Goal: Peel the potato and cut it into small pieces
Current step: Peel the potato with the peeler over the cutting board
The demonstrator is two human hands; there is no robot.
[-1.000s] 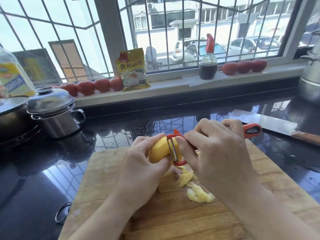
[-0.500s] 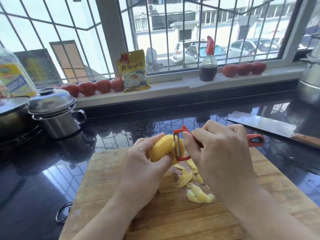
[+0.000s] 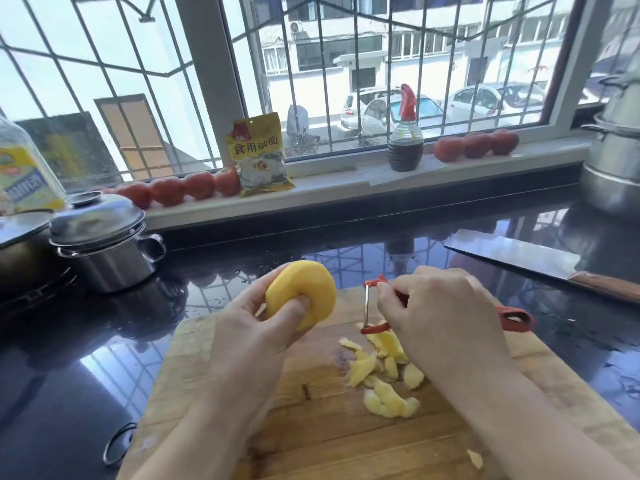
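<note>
Now peeling, with potato [image 3: 300, 292] gripped up over the wooden board [image 3: 311, 427] in left hand [image 3: 256, 337], red peeler [image 3: 375, 308] gripped in right hand [image 3: 440, 320] just beside it; next, maybe knife [image 3: 519, 258] for cutting.

I see a glossy black surface [image 3: 86, 358] carrying everything, wet-looking and mirroring the window bars. At its centre, toward six o'clock, lies a wooden cutting board [image 3: 311, 445] with a heap of yellow potato peelings [image 3: 384, 372] on it (one stray scrap sits near the board's lower right edge). At about two o'clock from the board a cleaver [image 3: 519, 258] lies flat on the surface, its wooden handle pointing right. At ten o'clock stands a lidded steel pot [image 3: 104, 251], and at one o'clock, far right, a big stacked steel steamer [image 3: 613, 168].
</note>
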